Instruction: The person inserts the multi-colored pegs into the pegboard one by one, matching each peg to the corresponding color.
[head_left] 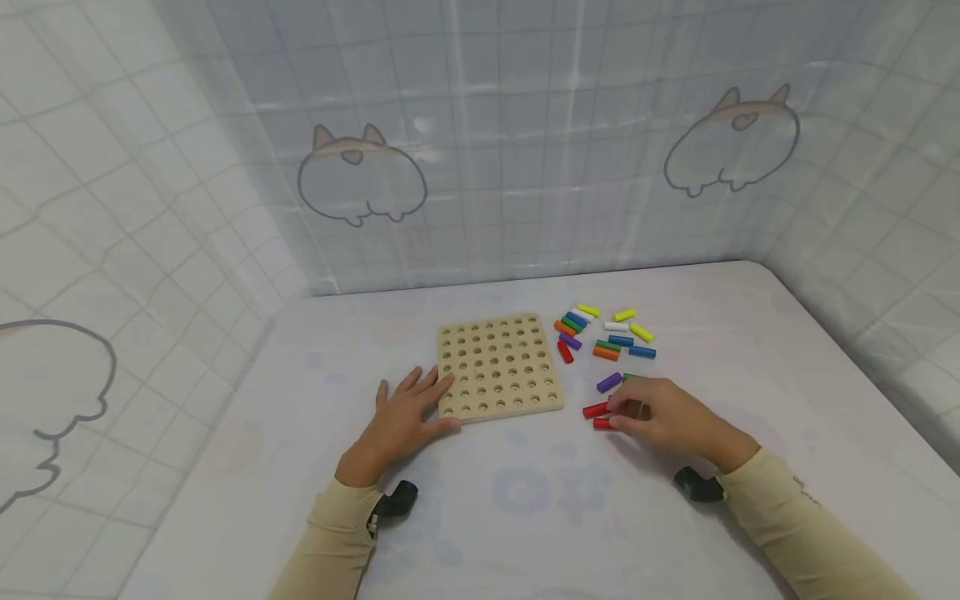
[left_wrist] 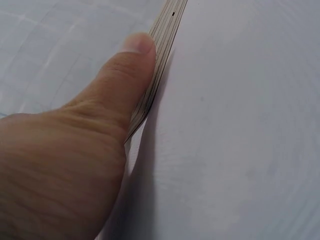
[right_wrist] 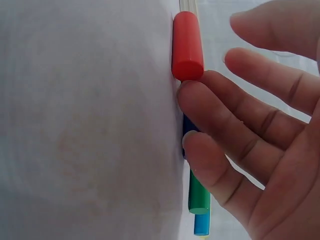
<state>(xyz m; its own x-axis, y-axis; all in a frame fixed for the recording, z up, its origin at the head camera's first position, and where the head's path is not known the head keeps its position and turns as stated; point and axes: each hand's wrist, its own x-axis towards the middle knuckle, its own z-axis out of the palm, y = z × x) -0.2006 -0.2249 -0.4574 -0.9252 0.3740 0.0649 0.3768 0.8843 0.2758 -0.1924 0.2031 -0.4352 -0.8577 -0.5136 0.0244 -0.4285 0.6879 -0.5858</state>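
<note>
Resting flat, the left hand (head_left: 401, 421) is pressed against the board (head_left: 500, 367) edge, fingers relaxed. Red pegs (head_left: 597, 410) are touched by the right hand (head_left: 663, 417), fingers extended; bare table (head_left: 525, 500) lies behind it.

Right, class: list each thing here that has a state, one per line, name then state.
Peg board: flat on the table, every hole empty.
Left hand: open, flat, thumb against the board's edge.
Right hand: fingertips on the red pegs.
Loose pegs: lying scattered beside the board.
</note>
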